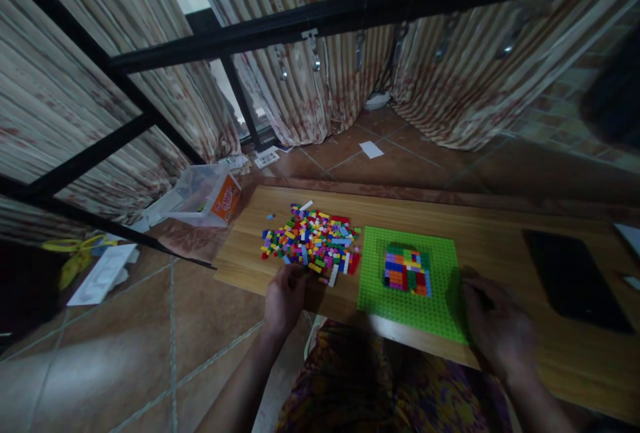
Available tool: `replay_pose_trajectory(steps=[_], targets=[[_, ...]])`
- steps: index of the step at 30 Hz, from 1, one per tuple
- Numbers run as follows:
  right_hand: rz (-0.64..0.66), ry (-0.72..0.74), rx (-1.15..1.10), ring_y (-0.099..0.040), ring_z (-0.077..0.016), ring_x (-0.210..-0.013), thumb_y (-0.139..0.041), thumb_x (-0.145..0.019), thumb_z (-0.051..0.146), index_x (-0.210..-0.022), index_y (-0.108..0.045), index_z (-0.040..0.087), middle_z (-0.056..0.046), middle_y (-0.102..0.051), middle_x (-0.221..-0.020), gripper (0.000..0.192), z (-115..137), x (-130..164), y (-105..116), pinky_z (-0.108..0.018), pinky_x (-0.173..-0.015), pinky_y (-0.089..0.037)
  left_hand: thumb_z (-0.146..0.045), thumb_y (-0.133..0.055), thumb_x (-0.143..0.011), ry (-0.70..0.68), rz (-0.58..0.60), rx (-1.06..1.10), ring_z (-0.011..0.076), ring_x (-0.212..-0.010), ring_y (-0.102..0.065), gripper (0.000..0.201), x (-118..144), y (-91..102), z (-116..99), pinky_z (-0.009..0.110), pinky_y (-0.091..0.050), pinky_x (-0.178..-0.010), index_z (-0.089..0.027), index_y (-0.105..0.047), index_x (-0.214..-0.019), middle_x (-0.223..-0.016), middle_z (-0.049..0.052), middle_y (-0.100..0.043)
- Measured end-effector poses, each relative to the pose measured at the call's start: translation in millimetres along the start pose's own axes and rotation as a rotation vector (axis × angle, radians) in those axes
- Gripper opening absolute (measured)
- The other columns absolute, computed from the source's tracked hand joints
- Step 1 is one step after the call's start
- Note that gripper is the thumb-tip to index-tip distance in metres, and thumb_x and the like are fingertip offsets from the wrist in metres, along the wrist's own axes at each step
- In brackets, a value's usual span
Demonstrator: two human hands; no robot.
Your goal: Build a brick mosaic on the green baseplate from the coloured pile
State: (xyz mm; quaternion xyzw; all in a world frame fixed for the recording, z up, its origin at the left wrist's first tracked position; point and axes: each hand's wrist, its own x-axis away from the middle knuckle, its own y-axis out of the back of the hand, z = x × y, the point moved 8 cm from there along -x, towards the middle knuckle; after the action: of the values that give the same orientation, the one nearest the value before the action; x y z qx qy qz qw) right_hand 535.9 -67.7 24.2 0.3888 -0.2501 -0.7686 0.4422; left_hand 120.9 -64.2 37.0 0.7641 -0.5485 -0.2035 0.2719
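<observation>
My left hand (pixel 286 296) is at the near edge of a heap of small coloured toy bricks (pixel 313 236), its fingers pinched together. Whatever may be between those fingertips is hidden. To the right of the heap lies a green studded baseplate (pixel 373 286). A roughly square patch of bricks (pixel 407 269) in red, orange, blue, yellow and green sits on its middle. My right hand (pixel 497 323) is beside the baseplate's right edge with curled fingers; the dim light hides what they hold, if anything.
The wooden table (pixel 500 246) carries a black tablet-like slab (pixel 577 279) on the right. A clear plastic box (pixel 205 196) with an orange label stands beyond the table's left end. Black metal bars (pixel 320 19) cross in front of striped curtains. A white paper (pixel 371 149) lies on the tiled floor.
</observation>
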Motion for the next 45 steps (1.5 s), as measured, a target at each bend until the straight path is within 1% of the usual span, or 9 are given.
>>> replay_pose_trajectory(steps=[3,6,11,16,20,24,32,39,45], targets=[[0.000,0.014,0.004,-0.065,-0.0318,-0.089,-0.044,-0.086,0.049,-0.086,-0.068,0.022,-0.014,-0.069,-0.094,0.036,0,0,0,-0.045,-0.076,-0.051,-0.026,-0.060,-0.080,-0.010,-0.008,-0.023,0.0152,-0.069,-0.063,0.018,-1,0.7,2,0.025,-0.050,-0.068,-0.020,-0.066,-0.096,-0.084,0.003,-0.070],[0.008,-0.003,0.009,-0.065,-0.0342,-0.090,-0.045,-0.086,0.050,-0.086,-0.067,0.025,-0.014,-0.069,-0.096,0.033,-5,1,-1,-0.047,-0.076,-0.050,-0.026,-0.059,-0.081,-0.004,-0.064,-0.059,0.0153,-0.070,-0.063,0.020,-4,9.7,5,0.025,-0.049,-0.068,-0.020,-0.066,-0.098,-0.086,0.003,-0.069],[0.030,-0.018,0.003,-0.066,-0.0346,-0.090,-0.047,-0.084,0.049,-0.089,-0.066,0.027,-0.012,-0.068,-0.098,0.029,-9,2,-2,-0.048,-0.076,-0.051,-0.030,-0.057,-0.083,0.117,-0.244,-0.171,0.0180,-0.075,-0.065,0.025,-26,46.7,25,0.027,-0.050,-0.070,-0.018,-0.065,-0.104,-0.093,0.008,-0.070],[0.043,-0.026,0.043,-0.065,-0.0368,-0.093,-0.044,-0.085,0.052,-0.089,-0.065,0.027,-0.013,-0.069,-0.101,0.033,-10,2,-3,-0.049,-0.075,-0.051,-0.027,-0.054,-0.084,0.194,-0.301,-0.248,0.0179,-0.080,-0.067,0.030,-61,74.4,46,0.026,-0.050,-0.070,-0.016,-0.064,-0.110,-0.104,0.011,-0.070],[0.070,-0.034,0.070,-0.065,-0.0386,-0.096,-0.040,-0.086,0.055,-0.091,-0.065,0.024,-0.013,-0.068,-0.102,0.040,-11,3,-5,-0.050,-0.077,-0.051,-0.028,-0.049,-0.089,0.174,-0.169,-0.409,0.0183,-0.085,-0.068,0.031,-97,70.0,51,0.026,-0.050,-0.073,-0.015,-0.066,-0.111,-0.103,0.011,-0.072],[0.098,-0.051,0.065,-0.065,-0.0385,-0.097,-0.041,-0.086,0.056,-0.094,-0.066,0.021,-0.014,-0.067,-0.106,0.043,-13,3,-7,-0.051,-0.081,-0.051,-0.016,-0.050,-0.084,0.126,-0.072,-0.458,0.0193,-0.088,-0.067,0.032,-123,60.7,47,0.026,-0.049,-0.076,-0.015,-0.070,-0.109,-0.099,0.011,-0.073],[0.055,-0.013,0.037,-0.065,-0.0354,-0.093,-0.043,-0.087,0.053,-0.090,-0.067,0.020,-0.014,-0.068,-0.100,0.040,-8,2,-5,-0.048,-0.078,-0.051,-0.009,-0.052,-0.075,0.058,0.064,-0.540,0.0206,-0.086,-0.067,0.034,-138,56.6,35,0.026,-0.048,-0.075,-0.018,-0.074,-0.099,-0.092,0.008,-0.075],[0.009,0.011,-0.018,-0.065,-0.0290,-0.089,-0.045,-0.089,0.047,-0.089,-0.068,0.018,-0.013,-0.068,-0.097,0.037,-2,1,-4,-0.043,-0.078,-0.051,-0.015,-0.054,-0.073,0.027,0.072,-0.597,0.0214,-0.080,-0.066,0.026,-144,54.8,26,0.027,-0.047,-0.069,-0.015,-0.070,-0.093,-0.087,0.009,-0.073],[0.004,0.020,-0.033,-0.064,-0.0262,-0.089,-0.045,-0.090,0.044,-0.089,-0.068,0.019,-0.011,-0.068,-0.096,0.034,-1,0,-6,-0.039,-0.080,-0.051,-0.023,-0.058,-0.071,0.000,-0.014,-0.529,0.0209,-0.075,-0.065,0.014,-147,66.8,23,0.027,-0.046,-0.066,-0.017,-0.066,-0.081,-0.077,0.006,-0.071]])
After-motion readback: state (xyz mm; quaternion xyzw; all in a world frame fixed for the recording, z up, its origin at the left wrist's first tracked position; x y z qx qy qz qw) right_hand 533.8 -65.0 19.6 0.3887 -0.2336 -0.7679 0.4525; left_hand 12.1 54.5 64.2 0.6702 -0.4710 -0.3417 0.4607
